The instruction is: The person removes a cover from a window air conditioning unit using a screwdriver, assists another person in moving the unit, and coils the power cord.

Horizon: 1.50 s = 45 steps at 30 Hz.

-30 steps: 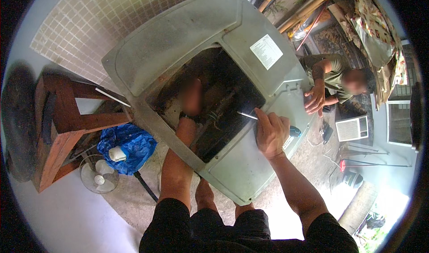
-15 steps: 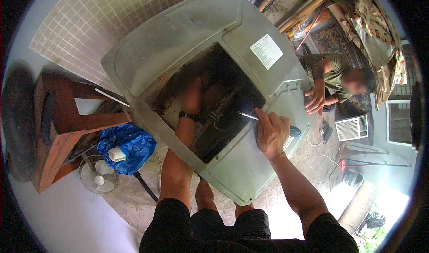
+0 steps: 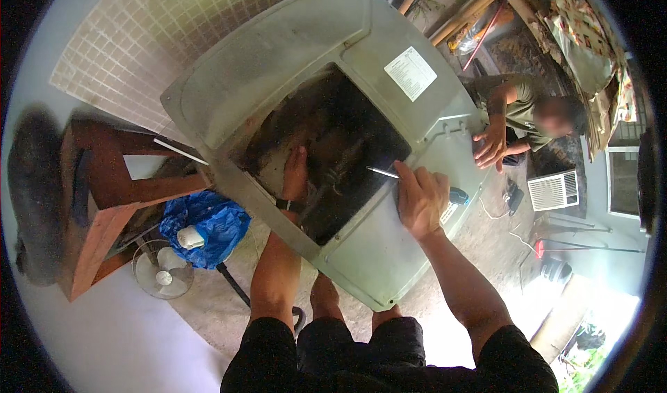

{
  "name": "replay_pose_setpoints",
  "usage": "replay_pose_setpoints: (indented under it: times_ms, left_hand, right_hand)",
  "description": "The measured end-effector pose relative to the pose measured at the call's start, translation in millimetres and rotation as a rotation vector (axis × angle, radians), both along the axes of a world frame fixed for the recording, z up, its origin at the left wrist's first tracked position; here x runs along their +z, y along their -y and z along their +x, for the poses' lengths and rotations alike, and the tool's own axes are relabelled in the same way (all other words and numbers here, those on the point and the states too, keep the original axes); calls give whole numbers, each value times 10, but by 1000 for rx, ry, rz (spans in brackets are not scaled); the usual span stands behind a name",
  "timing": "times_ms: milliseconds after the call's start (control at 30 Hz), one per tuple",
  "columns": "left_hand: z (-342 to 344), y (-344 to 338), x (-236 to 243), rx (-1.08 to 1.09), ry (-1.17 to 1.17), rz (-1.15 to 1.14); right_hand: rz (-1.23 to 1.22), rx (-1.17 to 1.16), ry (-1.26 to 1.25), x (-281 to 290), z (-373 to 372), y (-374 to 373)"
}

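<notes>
A large grey-green housing (image 3: 278, 53) fills the middle, tilted, with a square opening whose dark, dirty interior (image 3: 340, 143) shows some thin wires (image 3: 335, 179). My left hand (image 3: 295, 176) reaches into it near the left inner wall, wearing a dark wristband. Its fingers look stretched out, seen edge-on, with nothing visible in them. Over the opening's right edge, my right hand (image 3: 422, 202) is closed around a screwdriver (image 3: 382, 172). The metal shaft points left over the opening, and the teal and black handle end shows behind the hand.
Another person's hand (image 3: 491, 145) rests at the housing's right edge. Left are a wooden frame (image 3: 104, 205), a fan (image 3: 164, 275) and a blue plastic bag (image 3: 222, 226). A white grille panel (image 3: 553, 190) lies right, with cords on the floor. A paper label (image 3: 410, 73) sticks to the housing.
My left hand has drawn back slightly toward the opening's lower left edge, and its fingers show more clearly. My right hand keeps its hold on the screwdriver, almost unmoved. The view has shifted a little.
</notes>
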<state>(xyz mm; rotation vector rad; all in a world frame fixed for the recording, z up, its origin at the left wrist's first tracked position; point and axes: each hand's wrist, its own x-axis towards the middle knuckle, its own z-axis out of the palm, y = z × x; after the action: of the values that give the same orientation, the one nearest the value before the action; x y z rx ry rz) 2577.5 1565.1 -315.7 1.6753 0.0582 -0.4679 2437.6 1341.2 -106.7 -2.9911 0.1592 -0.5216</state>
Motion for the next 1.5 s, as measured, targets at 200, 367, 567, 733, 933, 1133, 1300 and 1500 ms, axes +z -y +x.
replay_pose_setpoints:
  times_ms: [200,367,567,733,933,1133,1300,1500]
  left_hand:
    - [-633,-336,802,39,-287,187]
    - [-1604,-868,872,548,-274,-440]
    - [-1558,-262,1819,523,275,184]
    - [-1486,-148,1742,457,493,538]
    - [-1512,-217,1817,434,495,741]
    - [-1503,-110,1891,500,399,776]
    - [-1489,-14,1865,441,371,806]
    - [-1513,-164,1858,475,452,813]
  right_hand:
    - [9,-20,-5,-1,-35,51]
    - [21,-25,-9,12,-54,55]
    - [52,-6,13,6,-53,54]
    - [73,17,-69,73,-60,191]
    - [515,-271,-212,740,-467,864]
    - [577,-446,-229,341,-1497,1731]
    - [865,-657,-238,-281,-1873,2228]
    - [863,-704,-298,-106,-1490,2162]
